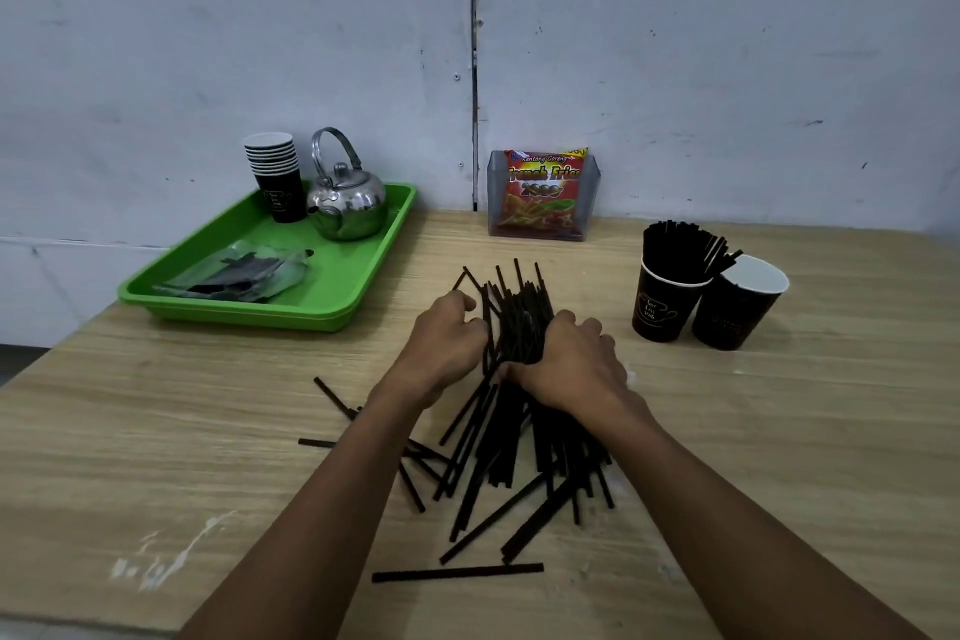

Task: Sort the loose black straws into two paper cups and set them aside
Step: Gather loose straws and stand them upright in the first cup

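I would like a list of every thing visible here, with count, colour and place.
loose straws: many, black, table centre, some gathered by both hands
filled cup: one, black, right, full of straws
empty cup: one, black, beside the filled cup
tray: one, green, left rear
cup stack: one, black, on tray
kettle: one, silver, on tray
plastic packet: one, clear, on tray
snack bag: one, red, in clear holder by wall
table: one, light wood
left hand: on the straws
right hand: on the straws

Scuffed pale wall [727, 68] (vertical seam) behind wooden table [156, 431].
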Action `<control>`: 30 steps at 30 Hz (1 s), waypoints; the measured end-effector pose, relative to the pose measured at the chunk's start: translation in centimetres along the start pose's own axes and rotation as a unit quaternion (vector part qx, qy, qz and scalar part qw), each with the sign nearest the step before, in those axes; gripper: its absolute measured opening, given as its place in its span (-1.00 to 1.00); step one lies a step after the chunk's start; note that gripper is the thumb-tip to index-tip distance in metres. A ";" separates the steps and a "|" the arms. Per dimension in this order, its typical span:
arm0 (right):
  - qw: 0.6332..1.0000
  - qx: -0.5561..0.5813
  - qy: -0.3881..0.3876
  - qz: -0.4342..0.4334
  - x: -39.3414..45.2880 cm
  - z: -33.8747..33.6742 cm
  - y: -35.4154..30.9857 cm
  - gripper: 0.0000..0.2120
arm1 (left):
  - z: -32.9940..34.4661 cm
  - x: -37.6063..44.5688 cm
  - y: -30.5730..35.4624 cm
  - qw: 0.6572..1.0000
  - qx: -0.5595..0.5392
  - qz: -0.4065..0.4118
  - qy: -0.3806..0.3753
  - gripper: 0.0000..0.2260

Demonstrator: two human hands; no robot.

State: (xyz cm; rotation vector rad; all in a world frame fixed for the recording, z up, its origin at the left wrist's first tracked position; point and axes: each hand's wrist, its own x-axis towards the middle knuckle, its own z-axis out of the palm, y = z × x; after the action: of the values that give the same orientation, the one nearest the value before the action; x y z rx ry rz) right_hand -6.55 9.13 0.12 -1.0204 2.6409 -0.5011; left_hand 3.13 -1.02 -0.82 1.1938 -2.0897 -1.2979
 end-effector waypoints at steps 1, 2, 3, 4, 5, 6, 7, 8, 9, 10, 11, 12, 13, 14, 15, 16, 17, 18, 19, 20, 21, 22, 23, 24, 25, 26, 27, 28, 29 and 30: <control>1.000 0.010 -0.001 -0.001 0.0 -0.2 0.0 -0.19 | 0.1 0.0 0.0 1.000 -0.003 -0.001 -0.009 -0.64; 1.000 0.018 -0.001 0.000 0.0 -0.3 0.0 -0.23 | 0.1 0.0 0.1 1.000 -0.009 -0.001 -0.020 -0.66; 1.000 0.025 -0.001 0.002 -0.1 -0.4 0.0 -0.27 | 0.2 -0.1 0.2 0.999 -0.015 -0.002 -0.031 -0.71; 1.000 0.031 -0.001 0.004 -0.1 -0.6 0.0 -0.31 | 0.3 -0.2 0.4 0.999 -0.017 -0.002 -0.038 -0.75; 0.999 0.036 -0.001 0.006 -0.1 -0.7 -0.1 -0.34 | 0.4 -0.2 0.4 0.999 -0.018 -0.001 -0.042 -0.77; 0.999 0.041 0.000 0.009 0.0 -0.8 -0.2 -0.37 | 0.5 -0.1 0.4 0.999 -0.020 0.000 -0.045 -0.76; 0.999 0.046 0.001 0.011 0.0 -0.8 -0.2 -0.39 | 0.6 0.0 0.4 0.999 -0.023 0.001 -0.045 -0.76; 0.999 0.050 0.003 0.015 0.0 -0.9 -0.3 -0.42 | 0.8 0.1 0.4 0.999 -0.027 0.004 -0.043 -0.78; 0.998 0.054 0.005 0.019 0.0 -1.0 -0.4 -0.44 | 0.9 0.2 0.4 0.999 -0.031 0.006 -0.040 -0.81; 0.998 0.058 0.009 0.024 0.0 -1.0 -0.4 -0.47 | 1.0 0.3 0.4 0.999 -0.032 0.009 -0.035 -0.84; 0.998 0.063 0.014 0.028 0.0 -1.1 -0.4 -0.51 | 1.0 0.4 0.5 0.999 -0.028 0.010 -0.031 -0.86; 0.997 0.067 0.019 0.031 0.1 -1.1 -0.4 -0.54 | 1.0 0.5 0.5 0.999 -0.023 0.011 -0.028 -0.88; 0.997 0.072 0.023 0.033 0.2 -1.1 -0.4 -0.57 | 1.1 0.5 0.6 0.999 -0.021 0.012 -0.029 -0.89; 0.996 0.077 0.026 0.034 0.4 -1.1 -0.4 -0.59 | 1.1 0.5 0.7 0.999 -0.021 0.014 -0.033 -0.91; 0.996 0.082 0.028 0.036 0.5 -1.1 -0.4 -0.61 | 1.1 0.6 0.8 0.999 -0.025 0.018 -0.037 -0.93; 0.995 0.086 0.029 0.036 0.6 -1.1 -0.4 -0.64 | 1.1 0.7 0.8 0.999 -0.027 0.021 -0.039 -0.97; 0.995 0.089 0.030 0.036 0.7 -1.1 -0.3 -0.66 | 1.1 0.7 0.8 0.999 -0.027 0.024 -0.039 -0.98; 0.995 0.090 0.032 0.036 0.9 -1.1 -0.2 -0.67 | 1.1 0.8 0.8 0.999 -0.025 0.027 -0.038 -0.98; 0.995 0.091 0.034 0.036 1.0 -1.1 -0.1 -0.68 | 1.1 0.9 0.7 0.999 -0.023 0.029 -0.037 -0.97; 0.994 0.093 0.036 0.035 1.2 -1.1 0.0 -0.69 | 1.1 1.0 0.7 0.999 -0.022 0.030 -0.035 -0.95; 0.994 0.095 0.039 0.035 1.3 -1.1 0.1 -0.69 | 1.1 1.1 0.6 0.999 -0.020 0.030 -0.034 -0.90; 0.994 0.097 0.043 0.035 1.5 -1.1 0.2 -0.70 | 1.2 1.2 0.6 0.999 -0.018 0.030 -0.033 -0.85; 0.993 0.100 0.047 0.036 1.6 -1.0 0.3 -0.70 | 1.2 1.3 0.5 0.999 -0.015 0.030 -0.031 -0.82; 0.993 0.103 0.051 0.036 1.7 -1.0 0.5 -0.70 | 1.2 1.3 0.4 0.999 -0.013 0.032 -0.030 -0.80; 0.992 0.107 0.055 0.035 1.8 -0.9 0.6 -0.70 | 1.2 1.4 0.2 0.999 -0.013 0.034 -0.028 -0.79; 0.992 0.109 0.058 0.034 1.9 -0.9 0.7 -0.70 | 1.2 1.4 0.1 0.999 -0.015 0.036 -0.026 -0.78; 0.991 0.111 0.062 0.033 1.9 -0.9 0.7 -0.70 | 1.2 1.4 0.1 0.999 -0.017 0.039 -0.024 -0.77; 0.991 0.113 0.064 0.033 2.0 -0.8 0.8 -0.70 | 1.3 1.4 0.1 0.999 -0.019 0.041 -0.023 -0.76; 0.991 0.114 0.065 0.033 2.1 -0.8 0.8 -0.70 | 1.3 1.4 0.1 0.999 -0.019 0.042 -0.021 -0.76; 0.990 0.117 0.066 0.033 2.2 -0.8 0.8 -0.72 | 1.2 1.4 0.1 0.999 -0.017 0.045 -0.019 -0.76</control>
State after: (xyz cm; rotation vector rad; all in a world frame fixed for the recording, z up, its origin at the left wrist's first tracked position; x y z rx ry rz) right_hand -8.90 8.35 0.20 -0.8530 2.6382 -0.8679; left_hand 1.45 -1.49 -1.46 1.0553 -2.1135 -1.3199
